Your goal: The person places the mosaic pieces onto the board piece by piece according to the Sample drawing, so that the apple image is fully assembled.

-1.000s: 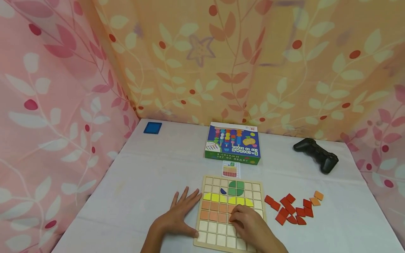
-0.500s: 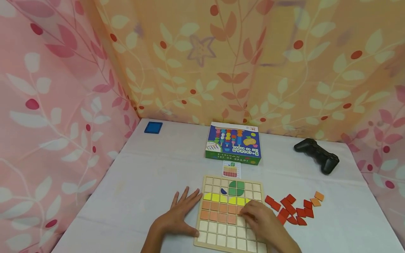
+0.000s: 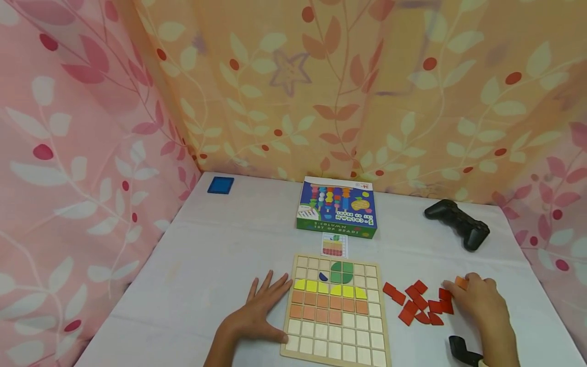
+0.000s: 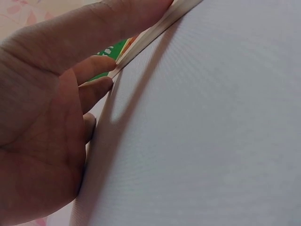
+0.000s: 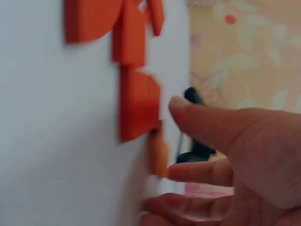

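Observation:
My left hand (image 3: 257,316) lies with fingers spread along the left side of a wooden grid board (image 3: 327,350), its thumb and fingertips at the edge. In the left wrist view, the thumb and fingertips meet the board's pale rim (image 4: 141,44). On the board are two rows of orange tiles (image 3: 310,299), a yellow row (image 3: 311,286), a green group (image 3: 341,273) and a small blue piece (image 3: 323,277). My right hand (image 3: 479,300) reaches over a loose orange tile (image 3: 460,282). In the right wrist view, thumb and fingers stand apart, a fingertip right by an orange tile (image 5: 160,153).
Several loose red tiles (image 3: 415,295) lie between the board and my right hand. Behind the board are a small pattern card (image 3: 335,245) and a bead-set box (image 3: 337,207). A black game controller (image 3: 457,224) lies back right, a blue square (image 3: 220,185) back left.
My right hand has left the board and moved right to the loose orange tiles. Orange tiles at the right of the rows are now uncovered. My left hand has stayed still.

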Motion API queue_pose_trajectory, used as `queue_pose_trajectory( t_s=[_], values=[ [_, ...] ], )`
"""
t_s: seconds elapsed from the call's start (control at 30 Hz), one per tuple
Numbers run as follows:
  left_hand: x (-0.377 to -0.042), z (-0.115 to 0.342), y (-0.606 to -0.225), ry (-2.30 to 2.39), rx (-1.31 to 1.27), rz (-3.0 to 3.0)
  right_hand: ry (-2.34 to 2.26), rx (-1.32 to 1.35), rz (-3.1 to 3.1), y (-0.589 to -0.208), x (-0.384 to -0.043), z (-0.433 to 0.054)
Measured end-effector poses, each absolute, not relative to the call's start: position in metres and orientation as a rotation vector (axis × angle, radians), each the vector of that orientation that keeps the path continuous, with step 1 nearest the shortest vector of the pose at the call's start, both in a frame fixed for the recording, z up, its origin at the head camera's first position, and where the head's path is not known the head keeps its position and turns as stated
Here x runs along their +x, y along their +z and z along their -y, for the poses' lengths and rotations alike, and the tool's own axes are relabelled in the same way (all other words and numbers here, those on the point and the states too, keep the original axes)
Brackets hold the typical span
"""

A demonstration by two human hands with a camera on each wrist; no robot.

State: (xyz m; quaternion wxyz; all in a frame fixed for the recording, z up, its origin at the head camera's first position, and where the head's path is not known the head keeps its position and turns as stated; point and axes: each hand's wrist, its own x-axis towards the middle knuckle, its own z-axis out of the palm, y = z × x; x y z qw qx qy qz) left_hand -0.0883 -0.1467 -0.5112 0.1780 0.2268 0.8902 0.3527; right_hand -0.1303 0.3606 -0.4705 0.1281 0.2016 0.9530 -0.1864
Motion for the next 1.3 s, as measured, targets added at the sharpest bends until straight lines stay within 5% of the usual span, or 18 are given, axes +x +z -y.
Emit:
queue_pose_trajectory(
  t_s=[0.53,1.3],
  values=[
    [-0.087,0.145,-0.510,1.034,0.617,-2.505,-0.516,0.027,-3.079,-0.486,-0.143,-0.339],
    [-0.087,0.146,-0.512,1.055,0.625,-2.504,-0.599,0.141,-2.988,-0.483,-0.157,-0.326]
  ],
)
